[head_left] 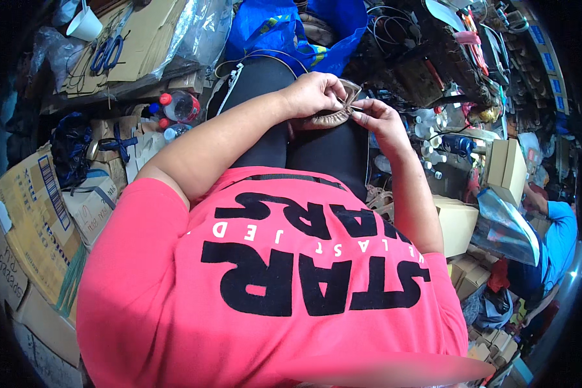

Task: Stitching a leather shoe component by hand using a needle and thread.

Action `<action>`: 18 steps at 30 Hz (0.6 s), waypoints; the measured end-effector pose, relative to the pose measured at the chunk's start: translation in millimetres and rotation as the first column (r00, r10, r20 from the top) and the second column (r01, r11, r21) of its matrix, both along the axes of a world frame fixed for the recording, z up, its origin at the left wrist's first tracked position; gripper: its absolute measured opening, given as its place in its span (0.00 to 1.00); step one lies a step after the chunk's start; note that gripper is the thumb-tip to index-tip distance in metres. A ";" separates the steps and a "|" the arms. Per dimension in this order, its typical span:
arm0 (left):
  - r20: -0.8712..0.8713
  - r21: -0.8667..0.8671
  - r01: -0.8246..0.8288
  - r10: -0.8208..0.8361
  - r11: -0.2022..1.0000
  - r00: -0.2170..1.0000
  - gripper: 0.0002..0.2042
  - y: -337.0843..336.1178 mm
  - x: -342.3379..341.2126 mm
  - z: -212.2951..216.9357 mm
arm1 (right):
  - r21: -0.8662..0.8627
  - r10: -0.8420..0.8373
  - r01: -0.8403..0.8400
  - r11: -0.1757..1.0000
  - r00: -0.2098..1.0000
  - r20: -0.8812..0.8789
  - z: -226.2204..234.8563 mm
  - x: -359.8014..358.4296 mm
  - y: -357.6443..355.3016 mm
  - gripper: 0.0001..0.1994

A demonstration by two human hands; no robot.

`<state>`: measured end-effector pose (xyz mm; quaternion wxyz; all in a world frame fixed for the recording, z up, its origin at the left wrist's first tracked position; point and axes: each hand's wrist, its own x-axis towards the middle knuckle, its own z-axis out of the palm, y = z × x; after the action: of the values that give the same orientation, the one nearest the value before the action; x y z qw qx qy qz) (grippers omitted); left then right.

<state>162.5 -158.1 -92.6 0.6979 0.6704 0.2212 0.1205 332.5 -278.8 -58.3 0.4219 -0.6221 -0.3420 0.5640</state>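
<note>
Boxes [35, 210], bottles [185, 107], blue bag [258, 31] surround fingers [333, 85] pinching brown piece [330, 119].

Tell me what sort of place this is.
Probably a cramped small workshop, perhaps doubling as storage: blue-handled scissors lie on cardboard sheets, a large cardboard box sits among the clutter, and the left hand and right hand hold a brown gathered piece.

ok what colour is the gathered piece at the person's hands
The gathered piece is tan-brown, seen best in the head view.
</note>
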 end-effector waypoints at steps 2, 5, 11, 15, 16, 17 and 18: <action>0.020 -0.009 -0.016 0.017 1.000 1.000 0.07 -2.9 3.2 -1.8 | -0.004 -0.006 0.006 1.000 0.999 0.051 -3.7 -1.3 3.6 0.07; 0.037 0.010 0.037 -0.037 0.999 0.999 0.07 2.5 6.8 0.5 | 0.019 0.009 -0.010 1.000 0.999 0.039 1.4 -1.9 8.2 0.06; 0.001 0.298 0.004 -0.004 0.955 1.000 0.05 22.5 -12.9 10.5 | 0.042 0.007 -0.013 0.999 0.990 0.141 4.9 18.0 0.8 0.05; -0.058 0.434 0.025 0.001 0.900 0.998 0.04 17.9 -14.6 20.0 | 0.049 0.017 -0.017 0.999 1.000 0.017 -4.5 28.2 -12.1 0.09; -0.122 0.544 0.054 0.015 0.837 0.992 0.05 15.5 -12.4 24.1 | 0.031 0.011 -0.013 0.999 0.996 0.086 3.1 18.0 -11.1 0.13; -0.123 0.542 0.053 0.016 0.838 0.992 0.05 12.4 -9.3 24.6 | 0.043 0.013 -0.018 0.999 0.994 0.109 5.8 8.3 -10.9 0.12; -0.171 0.570 0.118 -0.023 0.813 0.985 0.06 9.1 -5.6 25.1 | 0.082 0.032 -0.053 0.995 0.971 0.237 -4.1 12.4 -13.5 0.10</action>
<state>156.9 -149.0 -67.4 0.4461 0.8654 0.2033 0.1031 344.9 -292.2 -62.4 0.3931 -0.6578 -0.4273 0.4797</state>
